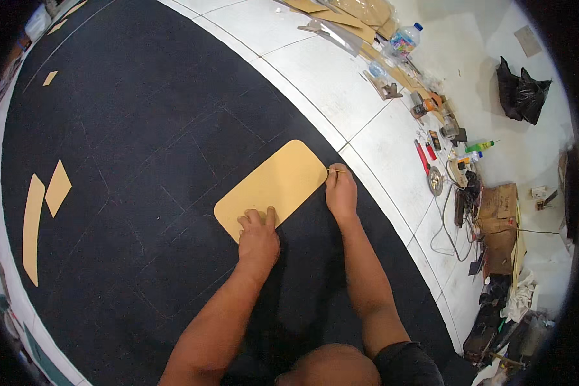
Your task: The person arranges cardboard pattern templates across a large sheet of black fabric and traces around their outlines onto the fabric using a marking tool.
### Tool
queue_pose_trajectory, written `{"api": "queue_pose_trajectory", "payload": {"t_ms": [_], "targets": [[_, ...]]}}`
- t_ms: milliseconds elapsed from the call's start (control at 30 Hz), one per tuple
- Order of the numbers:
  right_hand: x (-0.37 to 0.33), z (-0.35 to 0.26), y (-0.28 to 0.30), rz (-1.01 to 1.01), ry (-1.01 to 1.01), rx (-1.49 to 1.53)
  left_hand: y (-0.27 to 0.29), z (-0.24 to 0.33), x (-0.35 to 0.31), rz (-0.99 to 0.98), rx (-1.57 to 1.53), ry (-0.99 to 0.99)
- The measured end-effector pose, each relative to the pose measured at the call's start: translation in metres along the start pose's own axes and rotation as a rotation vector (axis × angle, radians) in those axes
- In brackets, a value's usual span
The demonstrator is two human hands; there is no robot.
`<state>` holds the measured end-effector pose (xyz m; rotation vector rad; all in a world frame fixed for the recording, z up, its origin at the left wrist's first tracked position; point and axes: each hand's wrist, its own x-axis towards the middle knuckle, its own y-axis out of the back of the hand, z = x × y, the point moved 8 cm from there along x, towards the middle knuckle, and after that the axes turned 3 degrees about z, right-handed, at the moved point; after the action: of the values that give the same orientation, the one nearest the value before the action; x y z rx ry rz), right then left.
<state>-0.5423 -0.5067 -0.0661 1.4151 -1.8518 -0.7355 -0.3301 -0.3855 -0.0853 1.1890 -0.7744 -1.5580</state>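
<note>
A tan card template (276, 183) with rounded corners lies flat on a large black cloth (154, 128). My left hand (258, 235) rests on its near edge, fingers spread and pressing down. At the template's right end, my right hand (341, 192) pinches a thin pencil-like stick (338, 170), its tip close to the edge. Faint pale lines, straight and angled, run over the cloth around the template. Farther left on the cloth lie a long curved tan card piece (33, 231) and a diamond-shaped one (58, 189).
White floor tiles (379, 151) border the cloth on the right. Beyond them stand a plastic bottle (406, 40), red-handled tools (422, 156), a loose cable (447, 252) and a cardboard box (499, 206). A black plastic bag (523, 93) is at the upper right.
</note>
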Motion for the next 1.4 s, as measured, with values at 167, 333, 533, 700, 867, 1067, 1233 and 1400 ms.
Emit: {"api": "queue_pose_trajectory", "payload": {"t_ms": [167,333,533,700,867,1067,1233,1400], "targets": [[-0.012,-0.01,0.007,0.019,0.073,-0.059,-0.002,-0.002,0.002,-0.025,0.015,-0.011],[-0.031,-0.017,0.006,-0.015,0.077,-0.178,0.007,0.001,0.003,-0.041,-0.012,-0.013],[-0.08,-0.053,-0.004,-0.106,0.228,-0.148,0.015,-0.005,0.01,-0.038,0.042,-0.081],[-0.113,-0.078,-0.013,-0.288,0.218,0.025,0.022,-0.011,0.02,-0.2,0.019,-0.107],[-0.089,-0.056,-0.001,-0.143,0.258,0.007,0.032,-0.011,0.033,-0.347,-0.041,-0.076],[-0.117,-0.075,-0.012,-0.229,0.292,0.07,0.022,-0.022,0.045,-0.421,-0.107,-0.04],[-0.148,-0.103,-0.029,-0.383,0.337,0.129,0.017,-0.034,0.051,-0.466,-0.107,-0.007],[-0.172,-0.114,-0.042,-0.475,0.422,0.222,0.023,-0.029,0.05,-0.492,-0.116,-0.007]]}}
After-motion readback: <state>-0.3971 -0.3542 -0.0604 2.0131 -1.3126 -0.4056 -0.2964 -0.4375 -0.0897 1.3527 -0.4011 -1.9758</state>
